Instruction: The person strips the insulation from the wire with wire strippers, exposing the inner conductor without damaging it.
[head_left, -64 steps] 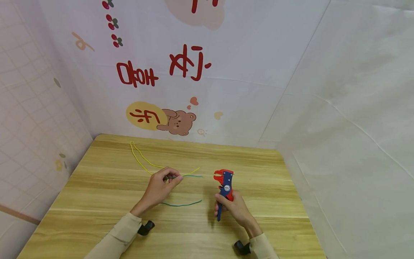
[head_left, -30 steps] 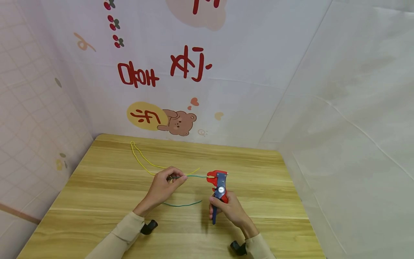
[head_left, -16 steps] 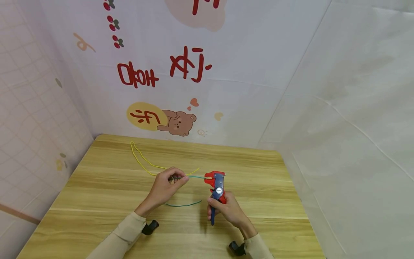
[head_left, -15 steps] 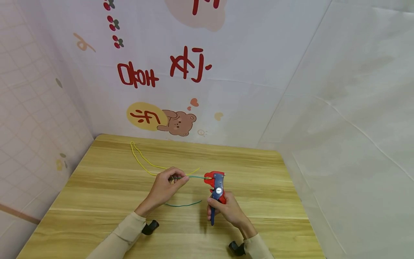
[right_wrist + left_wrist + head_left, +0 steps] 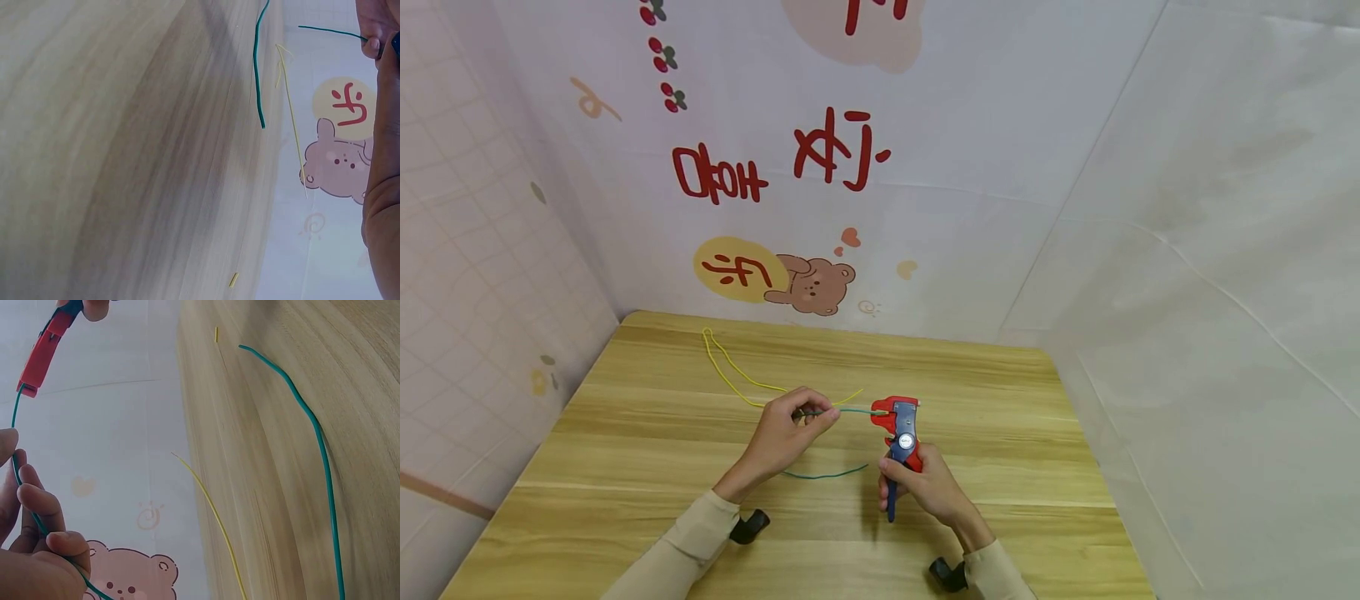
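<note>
The left hand [image 5: 781,433] pinches the green wire [image 5: 857,410], apparently to steady its end in the red-and-blue tool [image 5: 903,421]. The right hand [image 5: 927,485] grips that tool, presumably for leverage.

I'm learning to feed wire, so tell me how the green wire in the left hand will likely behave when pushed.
The green wire may stay straight under a gentle push: it bridges the left hand and the red-and-blue tool nearly straight. Pushed harder, it would probably buckle, being thin and curving within that hand.

Tbl [image 5: 820,533] looks smooth wd, tool [image 5: 901,425] & grn wire [image 5: 327,467] plastic.
</note>
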A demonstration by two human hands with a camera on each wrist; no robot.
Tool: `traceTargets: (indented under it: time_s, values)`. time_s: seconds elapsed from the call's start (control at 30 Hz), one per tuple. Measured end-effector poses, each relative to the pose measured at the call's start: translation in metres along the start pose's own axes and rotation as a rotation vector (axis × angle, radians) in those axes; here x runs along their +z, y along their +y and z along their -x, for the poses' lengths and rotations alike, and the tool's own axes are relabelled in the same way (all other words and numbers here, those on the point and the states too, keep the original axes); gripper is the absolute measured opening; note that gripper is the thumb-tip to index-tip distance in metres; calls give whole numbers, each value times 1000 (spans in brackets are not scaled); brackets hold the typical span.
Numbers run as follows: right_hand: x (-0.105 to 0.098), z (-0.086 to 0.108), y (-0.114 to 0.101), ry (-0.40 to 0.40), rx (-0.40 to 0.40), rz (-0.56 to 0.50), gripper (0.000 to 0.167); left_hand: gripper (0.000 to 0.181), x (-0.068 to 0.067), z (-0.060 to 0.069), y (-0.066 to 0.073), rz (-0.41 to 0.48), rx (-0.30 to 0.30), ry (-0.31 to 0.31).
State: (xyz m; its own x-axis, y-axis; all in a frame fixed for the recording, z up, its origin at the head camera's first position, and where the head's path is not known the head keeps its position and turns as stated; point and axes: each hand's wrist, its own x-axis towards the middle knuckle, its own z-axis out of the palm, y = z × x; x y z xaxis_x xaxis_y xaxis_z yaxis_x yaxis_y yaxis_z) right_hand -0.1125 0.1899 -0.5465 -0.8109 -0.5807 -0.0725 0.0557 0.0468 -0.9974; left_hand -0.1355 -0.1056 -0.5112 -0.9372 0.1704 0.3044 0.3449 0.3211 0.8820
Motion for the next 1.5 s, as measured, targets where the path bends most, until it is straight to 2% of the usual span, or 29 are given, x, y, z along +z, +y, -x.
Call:
traceTargets:
  time_s: [0.2, 0.8, 1.13, 1.5]
  values:
    - [1, 1, 0, -5, 3, 0, 53, 6, 0, 1, 0, -1, 4, -11]
    - [6, 2, 0, 23, -48, 62, 46, 5, 0, 3, -1, 1, -6, -41]
    - [6, 1, 4, 44, -25, 68, 47, 7, 1, 3, -2, 4, -1, -44]
    - [8, 3, 5, 75, -34, 100, 36, 6, 1, 4, -2, 4, -11, -46]
